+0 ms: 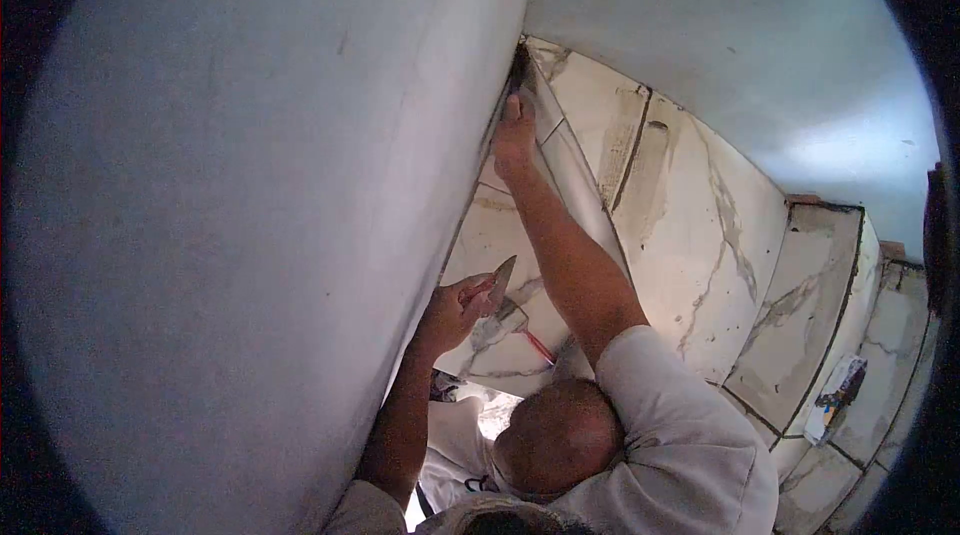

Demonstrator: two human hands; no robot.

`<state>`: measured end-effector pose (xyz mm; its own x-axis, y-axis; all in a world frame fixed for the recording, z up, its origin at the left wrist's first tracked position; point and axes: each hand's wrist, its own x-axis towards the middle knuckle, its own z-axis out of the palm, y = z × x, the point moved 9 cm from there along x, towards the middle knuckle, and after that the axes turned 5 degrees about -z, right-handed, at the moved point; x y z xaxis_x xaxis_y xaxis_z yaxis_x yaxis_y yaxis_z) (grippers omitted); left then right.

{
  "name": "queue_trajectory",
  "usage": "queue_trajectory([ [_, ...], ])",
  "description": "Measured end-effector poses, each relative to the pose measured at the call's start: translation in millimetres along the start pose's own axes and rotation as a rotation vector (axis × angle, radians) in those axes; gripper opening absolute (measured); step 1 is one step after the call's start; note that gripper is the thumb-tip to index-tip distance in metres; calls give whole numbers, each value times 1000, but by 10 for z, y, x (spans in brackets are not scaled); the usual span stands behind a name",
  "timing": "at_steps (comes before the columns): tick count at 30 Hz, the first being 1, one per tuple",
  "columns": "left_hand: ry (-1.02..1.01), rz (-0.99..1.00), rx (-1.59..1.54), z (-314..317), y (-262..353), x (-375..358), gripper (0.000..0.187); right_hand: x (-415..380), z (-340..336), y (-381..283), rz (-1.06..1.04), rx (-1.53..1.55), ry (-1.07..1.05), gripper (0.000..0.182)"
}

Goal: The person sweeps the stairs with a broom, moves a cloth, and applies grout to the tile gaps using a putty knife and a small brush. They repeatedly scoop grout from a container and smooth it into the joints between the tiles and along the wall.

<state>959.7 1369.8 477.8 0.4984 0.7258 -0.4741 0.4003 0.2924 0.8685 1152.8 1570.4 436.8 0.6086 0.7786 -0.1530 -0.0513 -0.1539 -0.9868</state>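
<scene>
My left hand is closed around the handle of a small pointed trowel, its blade tilted up and away from me. My right hand reaches far into the narrow corner where the tiles meet the left wall. Its fingers are closed, thumb on top, by a dark patch; what they hold is too dark to make out. Below the right forearm, a red-handled scraper lies on the marbled floor tile.
A smooth pale wall rises close on the left. Marbled tiles with dark joints and grout smears cover the right side. Tiled steps descend at right, with a crumpled packet on one. My bent knee is in front.
</scene>
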Motion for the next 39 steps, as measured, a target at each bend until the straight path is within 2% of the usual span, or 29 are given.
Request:
queue_trajectory([
  [2, 9, -41, -89, 4, -109, 11, 42, 201, -46, -53, -168, -30, 73, 43],
  [6, -16, -69, -169, 22, -185, 15, 42, 134, -103, -200, -203, 88, 142, 40],
  [9, 3, -12, -35, -4, -200, 7, 41, -97, -167, -379, -207, -48, 207, 41],
  [11, -23, -110, -220, 38, -376, 25, 34, -262, -277, -385, -175, 151, 335, 40],
  [12, -20, -107, -222, 43, -351, 22, 34, -334, -310, -315, -178, 151, 332, 40],
  [14, 35, -112, -238, -3, -246, 13, 33, -494, -420, -159, -248, -164, 312, 38],
  [17, 89, -208, -357, -59, -209, 6, 32, -880, -617, -298, -281, -170, -15, 32],
  [18, 106, -243, -395, -67, -237, 6, 32, -1064, -750, -668, -309, -170, -123, 29],
  [20, 55, -129, -744, -42, -218, 29, 34, -1346, -1000, -1004, -161, -235, -481, 27],
  [21, -13, -84, -905, 5, -113, 35, 38, -1427, -1134, -1127, -156, -178, -606, 26],
  [22, -15, -96, -905, 16, -18, 23, 38, -1516, -1253, -1231, -151, -119, -729, 26],
  [23, -110, -80, -1005, 84, 187, 5, 40, -1512, -1431, -1356, -141, -120, -723, 26],
  [25, -245, -79, -1117, 229, 474, -29, 45, -1714, -1502, -1378, 174, 41, -1046, 23],
  [26, -256, -84, -1116, 273, 526, -19, 45, -1703, -1526, -1397, 176, 39, -1035, 23],
  [28, -446, -64, -1158, 421, 698, -36, 47, -1797, -1412, -1418, 208, 40, -1159, 20],
  [32, -481, 53, -1176, 413, 844, 8, 48, -1761, -1328, -1357, 259, 17, -1248, 20],
  [34, -530, 159, -1241, 332, 1023, -38, 47, -1632, -1384, -1421, 116, -66, -1225, 23],
  [35, -531, 161, -1235, 315, 1082, -53, 47, -1575, -1418, -1378, 111, -64, -1224, 23],
  [37, -629, 316, -1339, 236, 1355, -156, 44, -1391, -1503, -1383, -257, -378, -1154, 22],
  [38, -635, 314, -1332, 224, 1415, -186, 44, -1408, -1590, -1419, -261, -375, -1147, 22],
  [39, -529, 266, -1277, 183, 1406, -140, 44, -1339, -1715, -1523, -211, -410, -1023, 20],
])
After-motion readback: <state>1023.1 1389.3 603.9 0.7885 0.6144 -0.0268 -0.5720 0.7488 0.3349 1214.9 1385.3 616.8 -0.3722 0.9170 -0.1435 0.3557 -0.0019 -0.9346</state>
